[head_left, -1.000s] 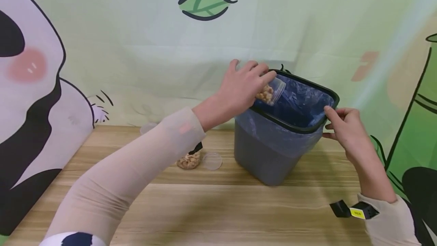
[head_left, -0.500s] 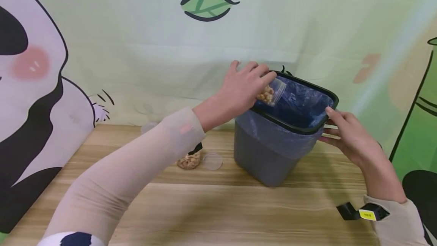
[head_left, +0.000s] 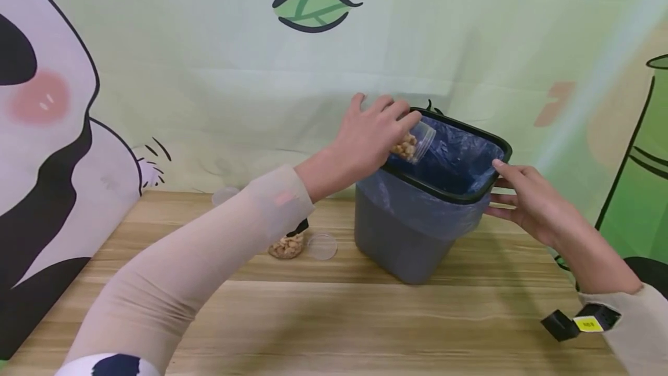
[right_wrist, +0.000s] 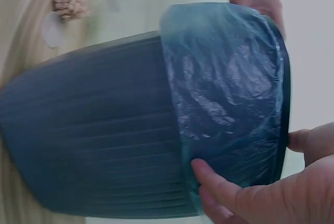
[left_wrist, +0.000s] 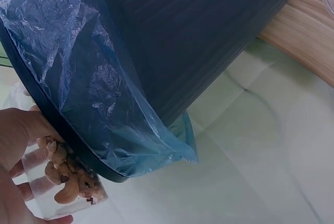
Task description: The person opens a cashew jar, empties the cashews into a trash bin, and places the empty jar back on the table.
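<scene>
Head view: left hand (head_left: 373,138) grips the clear jar (head_left: 424,141) over the left side of the bin (head_left: 399,239), long axis tilted, mouth pointing inward, base hidden. Right hand (head_left: 537,205) pinches the bin's right rim.

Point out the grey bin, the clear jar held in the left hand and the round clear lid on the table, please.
Grey bin (head_left: 402,242), head view: lower outer wall.
Clear jar (head_left: 420,140), head view: side near its mouth.
Clear lid (head_left: 322,246), head view: middle of its flat face.
</scene>
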`<move>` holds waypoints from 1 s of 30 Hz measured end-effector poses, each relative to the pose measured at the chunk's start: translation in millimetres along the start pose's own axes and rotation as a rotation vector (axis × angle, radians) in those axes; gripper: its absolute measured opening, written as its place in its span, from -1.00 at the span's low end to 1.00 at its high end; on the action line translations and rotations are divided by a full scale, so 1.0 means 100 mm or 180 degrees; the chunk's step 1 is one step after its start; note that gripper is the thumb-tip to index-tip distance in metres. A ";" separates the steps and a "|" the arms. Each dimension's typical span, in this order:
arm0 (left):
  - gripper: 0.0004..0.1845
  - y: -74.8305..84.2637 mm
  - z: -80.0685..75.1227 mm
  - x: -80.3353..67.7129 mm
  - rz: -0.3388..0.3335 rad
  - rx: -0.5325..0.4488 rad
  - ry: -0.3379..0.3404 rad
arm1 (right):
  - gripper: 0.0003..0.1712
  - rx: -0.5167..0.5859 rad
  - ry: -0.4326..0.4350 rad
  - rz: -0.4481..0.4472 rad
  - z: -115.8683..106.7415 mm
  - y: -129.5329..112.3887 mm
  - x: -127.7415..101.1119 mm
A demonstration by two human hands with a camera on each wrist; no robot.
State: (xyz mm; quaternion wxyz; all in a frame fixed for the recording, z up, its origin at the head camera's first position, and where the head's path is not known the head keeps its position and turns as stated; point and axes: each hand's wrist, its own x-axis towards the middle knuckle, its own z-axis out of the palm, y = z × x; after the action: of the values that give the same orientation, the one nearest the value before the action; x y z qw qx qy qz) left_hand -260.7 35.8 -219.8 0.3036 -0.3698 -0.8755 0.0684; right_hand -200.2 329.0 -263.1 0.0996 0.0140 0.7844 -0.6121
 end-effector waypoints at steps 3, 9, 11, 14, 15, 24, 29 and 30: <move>-0.50 -0.01 0.01 -0.01 -0.0013 -0.0021 0.0004 | -0.23 0.0204 -0.0024 0.0104 0.00 0.01 0.01; -0.54 0.00 0.03 -0.01 -0.0041 -0.0023 0.0093 | 0.05 0.0708 -0.0054 0.0345 -0.03 0.00 0.01; -0.53 0.00 0.03 -0.02 -0.0039 -0.0001 0.0107 | 0.02 0.0779 -0.0081 0.0404 -0.05 -0.01 0.01; -0.52 -0.01 0.04 -0.02 -0.0016 0.0032 0.0108 | -0.04 0.0771 -0.0176 0.0479 -0.06 -0.03 -0.02; -0.52 -0.02 0.05 -0.02 -0.0009 0.0033 0.0112 | -0.05 0.0758 -0.0204 0.0498 -0.07 -0.04 -0.03; -0.50 -0.10 0.06 -0.01 -0.0036 -0.0019 0.0151 | -0.07 0.0798 -0.0201 0.0513 -0.02 -0.09 -0.07; -0.44 -0.16 0.03 -0.03 0.0045 0.0134 0.0167 | 0.02 0.0895 -0.0110 0.0528 0.01 -0.07 -0.08; -0.43 -0.17 0.03 -0.04 0.0066 0.0161 0.0187 | 0.03 0.0919 -0.0099 0.0528 0.01 -0.07 -0.09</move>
State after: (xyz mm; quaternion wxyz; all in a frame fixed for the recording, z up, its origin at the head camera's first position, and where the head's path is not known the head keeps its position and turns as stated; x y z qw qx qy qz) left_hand -270.9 21.1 -217.5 0.3377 -0.3729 -0.8602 0.0828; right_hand -192.3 326.8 -255.4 0.1589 0.0834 0.6828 -0.7082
